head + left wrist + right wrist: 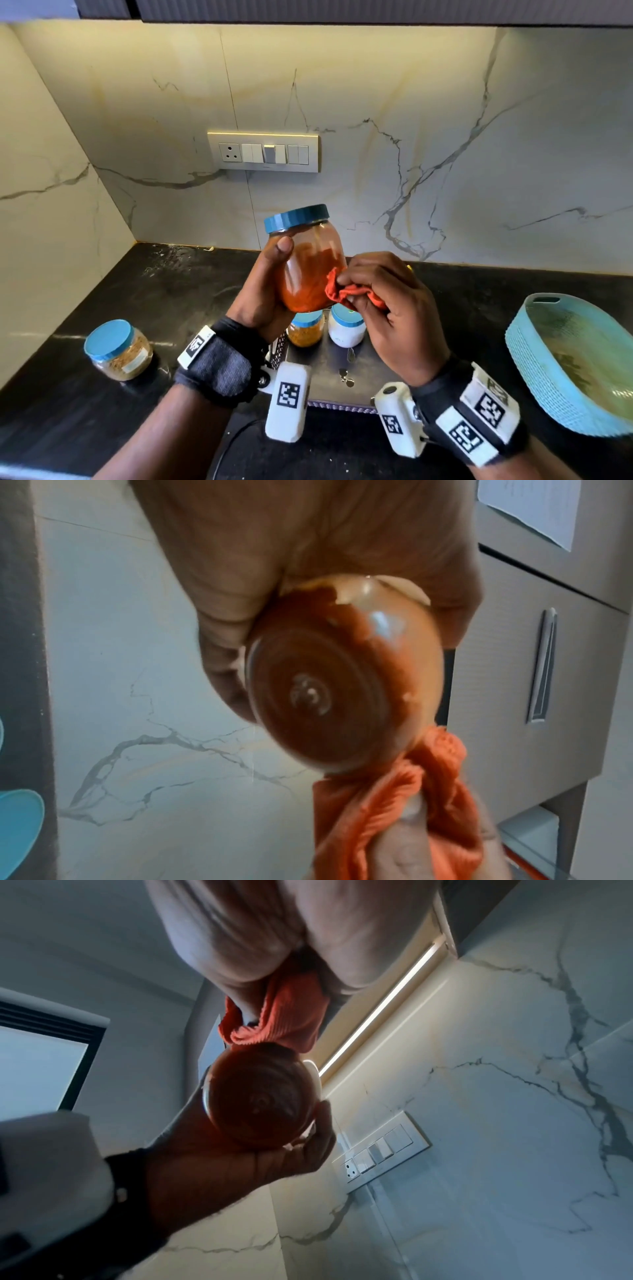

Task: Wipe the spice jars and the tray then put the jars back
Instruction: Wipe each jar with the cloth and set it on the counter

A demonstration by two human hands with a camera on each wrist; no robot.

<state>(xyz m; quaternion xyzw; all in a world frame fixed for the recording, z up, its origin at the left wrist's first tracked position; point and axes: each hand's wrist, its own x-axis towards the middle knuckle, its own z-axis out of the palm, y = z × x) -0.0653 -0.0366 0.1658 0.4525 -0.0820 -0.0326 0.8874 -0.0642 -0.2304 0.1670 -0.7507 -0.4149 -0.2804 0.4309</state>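
The right hand (390, 308) pinches a bunched orange cloth (342, 291) against the lower side of the red spice jar (308, 267), which the left hand (263, 291) grips, thumb near the lid, raised above the counter so the cloth can reach all round. Below, two jars (323, 327) wait on the dark tray (342, 377), and another jar (118, 349) stands apart to the left, probably to clear the tray for wiping.

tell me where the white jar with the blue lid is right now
In the head view, the white jar with the blue lid stands on the black countertop, below the right hand, just right of a yellow-spice jar.

Marble-look backsplash (411, 102) w/ grey veins, switch panel (263, 151), black stone counter (102, 411), LED strip (380, 1007) under cabinet, window (37, 1066).
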